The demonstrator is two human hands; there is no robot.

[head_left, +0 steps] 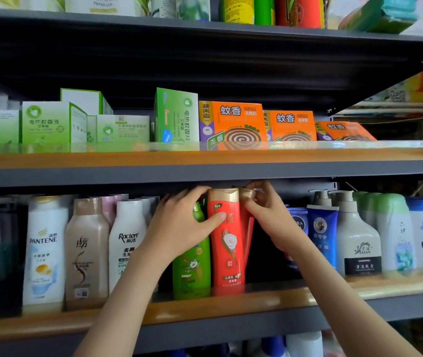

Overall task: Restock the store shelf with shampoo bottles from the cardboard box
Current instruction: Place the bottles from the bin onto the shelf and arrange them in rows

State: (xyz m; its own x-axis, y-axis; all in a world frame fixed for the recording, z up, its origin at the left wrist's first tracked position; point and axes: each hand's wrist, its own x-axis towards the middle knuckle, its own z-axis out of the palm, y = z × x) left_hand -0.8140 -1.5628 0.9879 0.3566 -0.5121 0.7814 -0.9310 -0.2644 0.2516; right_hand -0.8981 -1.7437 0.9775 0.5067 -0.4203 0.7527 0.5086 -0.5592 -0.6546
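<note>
Red with a gold cap, the shampoo bottle stood upright on the shelf between the two hands. The left hand gripped it, thumb across its front. The right hand clutched a second red bottle, tilted, touching the first. A green bottle stood below the left hand.

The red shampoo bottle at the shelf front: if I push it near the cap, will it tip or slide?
The red shampoo bottle is tall and narrow, so a push near its top would probably tip it rather than slide it. Its glossy plastic looks slippery; the left hand grips it high up. It appears rigid, unlikely to flex.
</note>
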